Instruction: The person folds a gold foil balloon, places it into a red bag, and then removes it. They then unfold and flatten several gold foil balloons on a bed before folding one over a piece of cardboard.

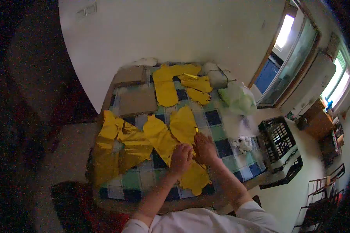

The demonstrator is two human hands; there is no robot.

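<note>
A flat gold foil balloon (195,179) lies on the checked tablecloth (134,179) in front of me. My left hand (181,157) has its fingers curled together on the foil near its middle. Just to the right, my right hand (205,147) rests with fingers stretched forward along the foil's edge. Between the hands, a small bit of foil shows; its details are hidden. Another gold foil piece (182,123) spreads ahead of the hands. One more gold foil piece (156,134) lies left of it, beside a large creased gold foil sheet (134,149).
More gold foil (166,91) lies at the table's far side. Cardboard (136,101) sits far left, a tied white bundle (216,75) and a plastic bag (239,100) far right. Crumpled white tissue (244,143) is near the right edge. A black crate (277,138) stands beyond.
</note>
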